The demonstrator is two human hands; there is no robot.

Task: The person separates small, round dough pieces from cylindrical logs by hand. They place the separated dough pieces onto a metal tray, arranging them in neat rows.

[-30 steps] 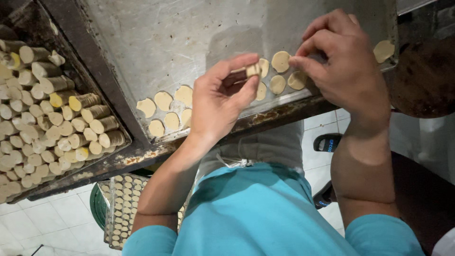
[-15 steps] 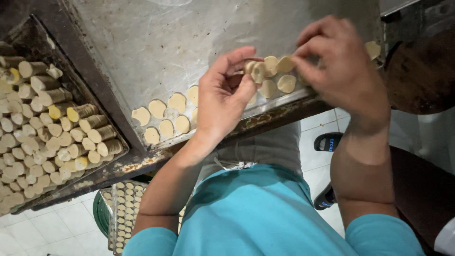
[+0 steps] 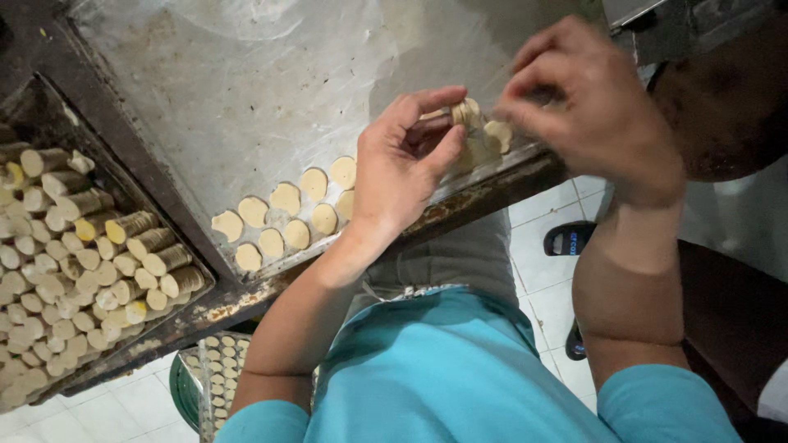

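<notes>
Rolls [image 3: 74,271] of stacked pale discs fill a dark tray [image 3: 25,123] far left of both hands, packed tight. Beside it lies a big sheet tray [image 3: 246,82], its lining mostly bare. A short double row of flat dough discs [image 3: 283,217] lies along the sheet tray's near rim, just left of the left hand [image 3: 402,176]. That hand is cupped, thumb and fingers curled around a small stack of discs [image 3: 468,111]. The right hand [image 3: 595,111], slightly blurred, hovers just right of the stack with fingers pinched narrow at its top; whether it holds a disc cannot be told. More discs [image 3: 497,135] lie under and between the hands. Laying discs well seems to call for peeling one at a time, setting each flat, close to its neighbour without overlap. The near rim [image 3: 492,184] is rusty and right below the hands, so discs could slide off. Open room lies beyond the hands, up the sheet. Below, another rack [image 3: 215,369] of discs sits near the floor.
</notes>
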